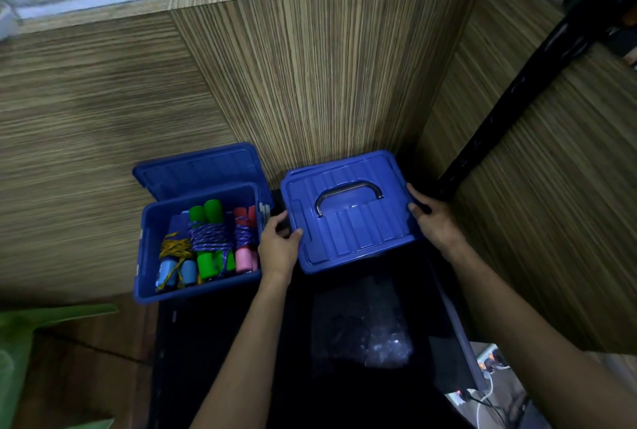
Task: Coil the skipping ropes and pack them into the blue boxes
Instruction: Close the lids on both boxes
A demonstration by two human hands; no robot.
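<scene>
An open blue box point(148, 256) stands at the left with its lid point(200, 166) leaning behind it. Inside lie coiled skipping ropes: one with green handles point(206, 242), one with pink and red handles point(244, 239), one with light blue handles point(174, 266). To the right is a second blue box with its lid point(348, 211) on, a grey handle point(348, 194) on top. My left hand point(279, 242) grips that lid's left edge. My right hand point(434, 222) grips its right edge. The box beneath the lid is hidden.
Both boxes sit on a dark surface point(241, 342) beside a striped wooden floor point(86, 118). A black pole point(517, 84) rises at the right. A clear plastic bag point(375, 332) lies near me. A power strip with cables point(489, 366) is at the lower right, green plastic point(20, 342) at the lower left.
</scene>
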